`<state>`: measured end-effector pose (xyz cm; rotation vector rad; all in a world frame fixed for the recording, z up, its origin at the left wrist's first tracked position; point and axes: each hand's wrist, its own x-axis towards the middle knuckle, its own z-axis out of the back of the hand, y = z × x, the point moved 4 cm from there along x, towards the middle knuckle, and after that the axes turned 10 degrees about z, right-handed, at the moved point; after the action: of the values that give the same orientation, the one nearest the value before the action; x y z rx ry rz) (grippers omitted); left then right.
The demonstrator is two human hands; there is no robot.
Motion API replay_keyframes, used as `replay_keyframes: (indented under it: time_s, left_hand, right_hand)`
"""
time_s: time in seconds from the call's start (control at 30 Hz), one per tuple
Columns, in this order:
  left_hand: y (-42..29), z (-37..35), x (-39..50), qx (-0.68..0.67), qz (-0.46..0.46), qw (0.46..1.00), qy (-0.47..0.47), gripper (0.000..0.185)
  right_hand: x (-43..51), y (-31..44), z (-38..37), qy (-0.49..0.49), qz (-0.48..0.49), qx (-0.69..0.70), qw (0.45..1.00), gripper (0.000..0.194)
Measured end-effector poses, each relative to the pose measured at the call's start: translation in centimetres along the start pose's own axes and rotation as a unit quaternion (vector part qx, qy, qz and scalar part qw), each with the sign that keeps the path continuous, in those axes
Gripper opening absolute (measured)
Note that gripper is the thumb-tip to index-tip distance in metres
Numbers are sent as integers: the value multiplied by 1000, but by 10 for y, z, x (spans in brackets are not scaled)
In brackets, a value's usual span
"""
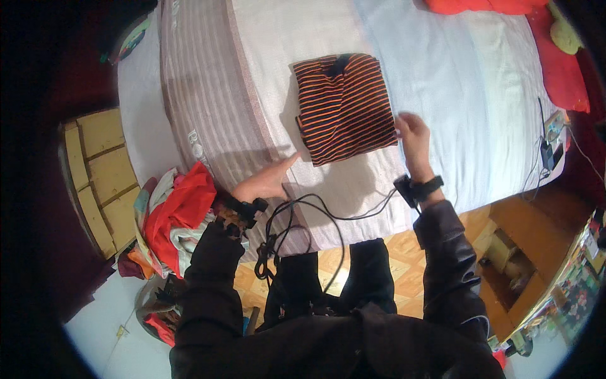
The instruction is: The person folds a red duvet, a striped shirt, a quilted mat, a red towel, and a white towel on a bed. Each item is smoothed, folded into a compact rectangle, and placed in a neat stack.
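Note:
A striped garment (348, 111), dark with thin orange lines, lies folded into a rough rectangle on the bedspread (303, 28). A dark patch, perhaps its collar, shows near its far edge. At the garment's right edge are the bent fingers of my right hand (415, 137); whether they pinch the cloth cannot be made out. My left hand (265, 182) hovers or rests low on the left, thumb spread from the fingers, holding nothing, its fingertips just short of the garment's near left corner. Straps with small dark devices circle both wrists, and a black cable (326, 213) loops between them.
Crumpled clothes (182, 213), red and white, are heaped left of my left arm. A power strip (554, 125) with cords lies at the bed's right edge. Below it stands a wooden cabinet (525, 237) with an opening. Red fabric (487, 5) lies at the far right.

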<state>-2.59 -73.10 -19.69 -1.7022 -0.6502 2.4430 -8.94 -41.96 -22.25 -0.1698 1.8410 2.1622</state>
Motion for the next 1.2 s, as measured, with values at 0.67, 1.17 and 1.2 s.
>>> replay_keyframes:
  time_s: [0.67,1.17,1.2]
  left_hand:
    - [-4,99,97,-337,38,904,-259,52]
    - [4,5,100,-675,62,715,-171,60]
    - [1,-9,98,-688,36,706,-164,52]
  right_hand:
    - [7,-66,-28,92,-59,38,993,46]
    - [7,-69,-32,157,-142,169,963,48]
    - [7,-68,-34,157,-144,170,962,47]
